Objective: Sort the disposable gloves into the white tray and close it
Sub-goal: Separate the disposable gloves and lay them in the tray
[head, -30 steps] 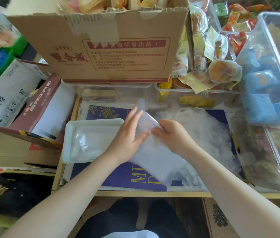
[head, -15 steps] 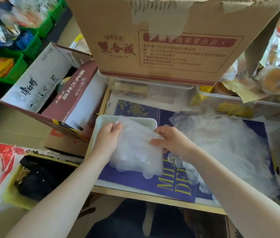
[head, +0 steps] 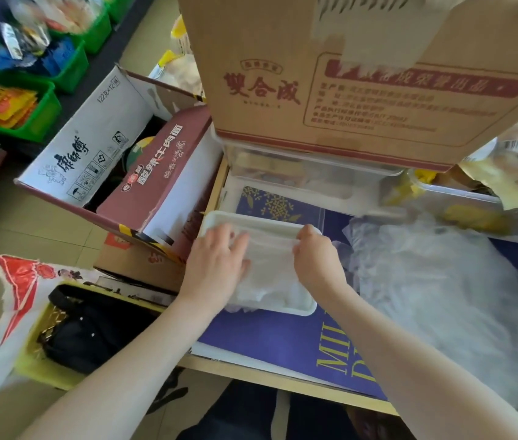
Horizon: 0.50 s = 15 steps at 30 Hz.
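A white tray (head: 260, 220) lies on the blue printed sheet at the table's left end. A folded stack of clear disposable gloves (head: 270, 274) lies inside it. My left hand (head: 216, 265) rests flat on the stack's left side, fingers spread. My right hand (head: 316, 258) pinches the stack's upper right edge with curled fingers. A big loose heap of clear gloves (head: 441, 287) lies to the right on the sheet.
A large brown cardboard box (head: 346, 77) stands on a clear plastic bin (head: 299, 173) just behind the tray. An open noodle carton (head: 118, 160) sits left of the table. A black bag (head: 92, 328) lies below left. The table's wooden front edge (head: 283, 381) runs near my legs.
Both hands carried the folded glove stack left from the heap and laid it down into the white tray. The camera swung left with them.
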Tool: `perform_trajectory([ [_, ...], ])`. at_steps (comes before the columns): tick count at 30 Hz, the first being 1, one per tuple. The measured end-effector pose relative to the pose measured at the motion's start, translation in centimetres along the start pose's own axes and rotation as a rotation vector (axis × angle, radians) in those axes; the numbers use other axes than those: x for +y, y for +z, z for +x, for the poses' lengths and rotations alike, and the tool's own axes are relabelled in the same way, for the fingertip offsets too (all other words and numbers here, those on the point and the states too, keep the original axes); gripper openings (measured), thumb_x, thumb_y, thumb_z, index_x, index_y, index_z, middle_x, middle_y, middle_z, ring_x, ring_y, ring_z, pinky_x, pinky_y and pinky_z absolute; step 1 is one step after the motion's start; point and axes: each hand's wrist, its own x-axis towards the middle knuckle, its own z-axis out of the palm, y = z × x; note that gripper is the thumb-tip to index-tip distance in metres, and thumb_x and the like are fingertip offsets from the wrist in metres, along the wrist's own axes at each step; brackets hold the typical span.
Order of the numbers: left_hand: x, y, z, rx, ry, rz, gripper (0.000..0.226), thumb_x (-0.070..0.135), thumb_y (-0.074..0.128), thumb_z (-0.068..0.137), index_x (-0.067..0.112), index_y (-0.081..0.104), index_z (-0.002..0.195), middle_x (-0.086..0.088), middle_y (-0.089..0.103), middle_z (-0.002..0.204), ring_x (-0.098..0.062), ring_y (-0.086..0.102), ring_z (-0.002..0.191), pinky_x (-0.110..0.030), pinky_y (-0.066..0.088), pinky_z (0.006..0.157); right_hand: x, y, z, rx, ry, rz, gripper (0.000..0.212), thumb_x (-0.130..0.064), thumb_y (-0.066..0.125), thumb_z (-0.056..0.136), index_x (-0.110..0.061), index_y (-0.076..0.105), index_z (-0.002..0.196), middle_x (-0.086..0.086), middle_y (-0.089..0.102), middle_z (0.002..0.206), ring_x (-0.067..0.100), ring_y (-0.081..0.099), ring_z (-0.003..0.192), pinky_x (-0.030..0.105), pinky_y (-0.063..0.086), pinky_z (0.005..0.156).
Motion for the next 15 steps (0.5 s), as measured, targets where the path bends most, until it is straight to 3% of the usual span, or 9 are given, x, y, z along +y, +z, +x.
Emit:
perform_trajectory([
  [1,-0.1,0.5,-0.1,-0.002,0.112,-0.039,0.030,0.031,0.072,0.073,0.005,0.064,0.086,-0.012,0.058,0.083,-0.030,0.058,0.067,-0.036,0.047,0.052,0.0,0.2,0.1,-0.013,0.034,0.027,0.022,-0.002,0.037,0.094,0.001,0.043,0.116,0.018,0.063,0.101,0.032,0.066,0.084,0.030,0.047,0.059],
  [4,-0.2,1.1,-0.4,-0.255,0.184,-0.027,0.048,0.053,0.044,0.080,0.012,0.069,0.084,-0.005,0.061,0.082,-0.023,0.062,0.067,-0.030,0.050,0.053,-0.3,0.9,0.0,-0.061,0.081,-0.022,0.028,-0.005,0.036,0.095,0.000,0.043,0.122,0.016,0.062,0.104,0.032,0.066,0.086,0.030,0.050,0.061],
  [6,-0.7,1.6,-0.3,-0.347,0.187,0.056,0.049,0.055,0.061,0.070,0.011,0.070,0.090,-0.007,0.065,0.091,-0.025,0.066,0.075,-0.031,0.053,0.057,-0.5,1.1,-0.1,-0.089,0.026,-0.196,0.033,-0.002,0.036,0.094,0.000,0.037,0.127,0.015,0.056,0.116,0.030,0.062,0.097,0.029,0.042,0.061],
  [8,-0.8,1.6,0.2,-0.380,0.179,0.048,0.055,0.039,0.079,0.063,0.005,0.066,0.104,-0.014,0.063,0.105,-0.031,0.065,0.091,-0.035,0.054,0.066,-0.7,1.0,-0.9,0.037,-0.066,-0.325,0.038,0.000,0.051,0.086,-0.001,0.042,0.123,0.013,0.053,0.117,0.028,0.061,0.095,0.030,0.040,0.059],
  [10,-0.7,1.8,0.6,-0.412,0.170,0.041,0.062,0.021,0.067,0.080,0.003,0.043,0.134,-0.020,0.042,0.135,-0.035,0.046,0.123,-0.040,0.045,0.091,-0.9,1.1,-1.7,0.164,-0.175,-0.459,0.053,-0.008,0.078,0.058,-0.004,0.060,0.108,0.012,0.060,0.111,0.028,0.063,0.084,0.029,0.045,0.057],
  [12,-0.7,1.9,1.0,-0.473,0.203,0.106,0.069,0.025,0.051,0.092,0.009,0.014,0.148,-0.016,0.014,0.153,-0.031,0.020,0.139,-0.038,0.029,0.107,-1.1,1.7,-2.2,0.134,-0.239,-0.546,0.070,-0.028,0.088,0.041,-0.010,0.067,0.105,0.012,0.063,0.119,0.031,0.064,0.093,0.033,0.052,0.071],
  [14,-1.0,2.0,1.3,-0.524,0.228,0.089,0.070,0.040,0.047,0.094,0.016,0.012,0.149,-0.011,0.002,0.156,-0.027,0.009,0.142,-0.036,0.024,0.111,-1.4,2.1,-2.6,-0.028,-0.340,-0.486,0.078,-0.042,0.088,0.045,-0.014,0.064,0.114,0.011,0.057,0.129,0.030,0.061,0.103,0.034,0.051,0.078],
  [15,-1.2,1.9,1.4,-0.545,0.232,0.054,0.066,0.047,0.046,0.093,0.020,0.021,0.148,-0.008,0.002,0.157,-0.025,0.008,0.143,-0.036,0.024,0.111,-1.5,2.1,-2.6,-0.078,-0.410,-0.422,0.072,-0.041,0.083,0.059,-0.015,0.058,0.122,0.010,0.050,0.136,0.029,0.057,0.109,0.033,0.049,0.081],
])
